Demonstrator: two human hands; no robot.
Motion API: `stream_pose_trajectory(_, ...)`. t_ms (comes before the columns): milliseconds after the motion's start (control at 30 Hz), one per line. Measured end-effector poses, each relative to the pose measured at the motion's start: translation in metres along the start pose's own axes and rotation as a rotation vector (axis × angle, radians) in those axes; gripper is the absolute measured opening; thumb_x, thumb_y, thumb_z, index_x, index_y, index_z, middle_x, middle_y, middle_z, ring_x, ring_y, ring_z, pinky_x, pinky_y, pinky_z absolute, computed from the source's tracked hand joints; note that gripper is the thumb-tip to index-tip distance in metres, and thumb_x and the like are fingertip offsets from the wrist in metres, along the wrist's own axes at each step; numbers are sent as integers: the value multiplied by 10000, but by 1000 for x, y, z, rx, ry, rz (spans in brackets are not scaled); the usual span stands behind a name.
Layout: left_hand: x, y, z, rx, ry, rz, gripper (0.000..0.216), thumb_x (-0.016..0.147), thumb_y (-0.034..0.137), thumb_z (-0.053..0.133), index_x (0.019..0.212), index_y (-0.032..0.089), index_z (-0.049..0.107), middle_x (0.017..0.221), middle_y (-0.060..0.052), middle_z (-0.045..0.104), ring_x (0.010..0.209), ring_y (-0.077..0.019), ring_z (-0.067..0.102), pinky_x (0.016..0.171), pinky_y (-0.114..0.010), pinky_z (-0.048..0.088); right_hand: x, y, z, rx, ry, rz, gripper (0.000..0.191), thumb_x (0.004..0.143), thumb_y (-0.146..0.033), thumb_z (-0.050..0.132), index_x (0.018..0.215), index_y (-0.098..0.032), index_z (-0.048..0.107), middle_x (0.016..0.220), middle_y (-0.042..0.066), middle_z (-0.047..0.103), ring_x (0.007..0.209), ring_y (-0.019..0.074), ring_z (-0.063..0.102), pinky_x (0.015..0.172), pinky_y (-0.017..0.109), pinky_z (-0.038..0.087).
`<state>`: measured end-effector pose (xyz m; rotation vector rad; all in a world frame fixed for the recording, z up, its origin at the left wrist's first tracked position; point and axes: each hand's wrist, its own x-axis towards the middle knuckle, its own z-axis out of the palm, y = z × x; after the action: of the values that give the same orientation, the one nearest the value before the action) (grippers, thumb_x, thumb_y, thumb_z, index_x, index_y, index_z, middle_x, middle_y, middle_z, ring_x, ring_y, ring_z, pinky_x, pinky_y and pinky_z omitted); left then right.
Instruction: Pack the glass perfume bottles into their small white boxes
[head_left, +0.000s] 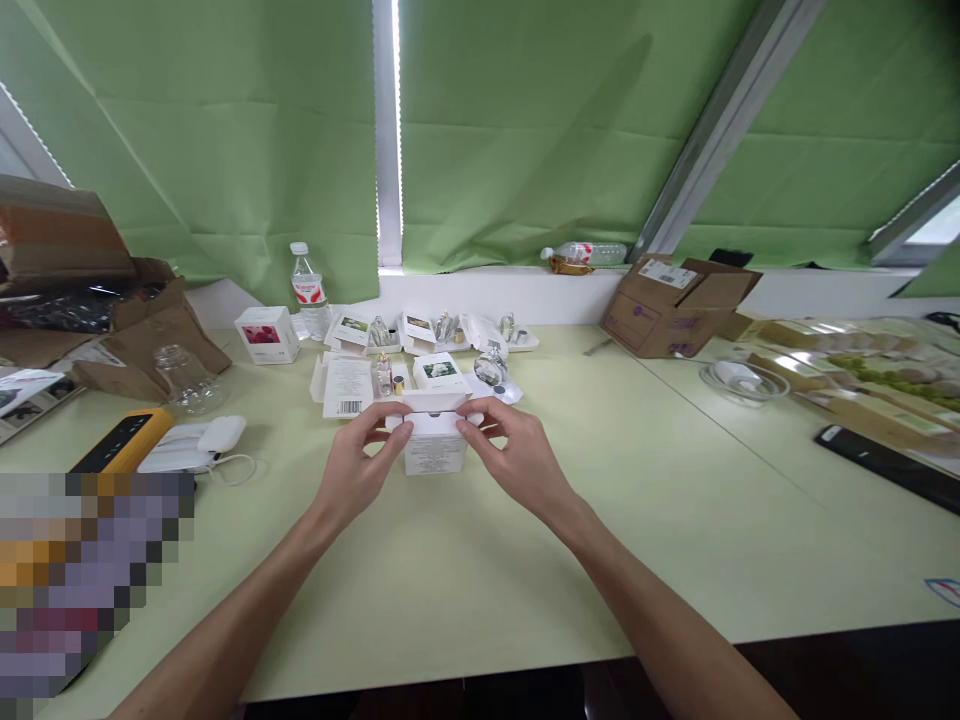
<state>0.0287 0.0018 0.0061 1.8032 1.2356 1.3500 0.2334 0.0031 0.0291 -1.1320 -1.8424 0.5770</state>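
Note:
A small white carton (434, 455) with fine print on its front stands on the table between my hands, its top lid flap raised at the back. My left hand (365, 450) pinches the carton's left upper corner with thumb and fingers. On the other side, my right hand (510, 447) grips the right upper corner in the same way. What is inside the carton cannot be seen. Just behind are a small perfume bottle (384, 374), a white box with a flower picture (440, 371), a round glass bottle (490, 368) and an opened carton with a barcode (348, 384).
Farther back, several opened boxes with bottles line the wall, near a white box with a pink picture (268, 335) and a water bottle (308, 290). Cardboard boxes stand left and right (667, 308). A yellow device (124, 440) and a white cable (742, 378) lie on the table (450, 580).

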Motion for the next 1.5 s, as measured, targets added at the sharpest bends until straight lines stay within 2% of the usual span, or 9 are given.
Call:
stream_pose_trajectory(533, 0, -1, -1, 54, -8, 57, 203, 902, 365, 529, 989, 234, 658, 1049, -27, 670, 981, -177, 616, 812, -295, 539, -1, -2, -1, -67, 7, -54, 179, 919, -289, 500, 969, -227, 661, 956, 23, 697, 762, 162, 646, 625, 278, 532)
stream_pose_trajectory(700, 0, -5, -1, 123, -9, 185, 207, 868, 366, 587, 995, 227, 672, 1056, -55, 652, 977, -190, 615, 787, -319, 571, 0, -1, 0, -88, 9, -75, 199, 924, -297, 487, 975, -228, 667, 961, 35, 700, 788, 180, 649, 641, 299, 537)
stream_pose_trajectory(867, 0, -10, -1, 221, 13, 319, 202, 840, 324, 642, 1011, 221, 675, 1005, -56, 648, 863, -164, 627, 712, -309, 580, 0, 0, 0, -97, 11, -91, 198, 926, -304, 485, 947, -230, 668, 946, 37, 702, 807, 192, 651, 670, 319, 547)
stream_pose_trajectory(1033, 0, -11, -1, 256, 20, 324, 184, 846, 311, 636, 1001, 218, 674, 1029, -54, 643, 808, -149, 635, 687, -296, 572, -1, 0, 0, -88, 9, -107, 188, 930, -282, 484, 901, -224, 661, 930, 35, 697, 826, 192, 644, 715, 329, 547)
stream_pose_trajectory(1500, 0, -12, -1, 270, 16, 341, 154, 846, 271, 646, 985, 208, 670, 1017, -46, 633, 792, -134, 633, 684, -281, 547, 0, 0, 0, -79, 2, -116, 189, 936, -259, 485, 845, -212, 644, 862, 25, 682, 778, 170, 619, 685, 305, 524)
